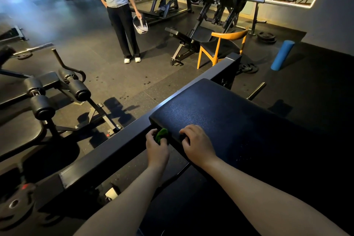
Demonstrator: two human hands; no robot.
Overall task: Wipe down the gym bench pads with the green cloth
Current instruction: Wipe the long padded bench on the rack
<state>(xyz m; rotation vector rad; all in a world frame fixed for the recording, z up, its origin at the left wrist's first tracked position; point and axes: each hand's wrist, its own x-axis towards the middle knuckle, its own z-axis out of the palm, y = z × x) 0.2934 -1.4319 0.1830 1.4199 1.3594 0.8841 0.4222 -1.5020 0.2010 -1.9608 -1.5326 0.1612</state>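
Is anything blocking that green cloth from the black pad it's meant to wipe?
Nothing visible does. The left hand holds the cloth right at the near corner of the pad; the right hand grips the pad's edge nearby.

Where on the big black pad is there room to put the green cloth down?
The pad is bare from the right hand out to its far end, alongside the steel beam. It's crowded only at the near left corner, where the left hand grips the green cloth beside the right hand holding the edge.
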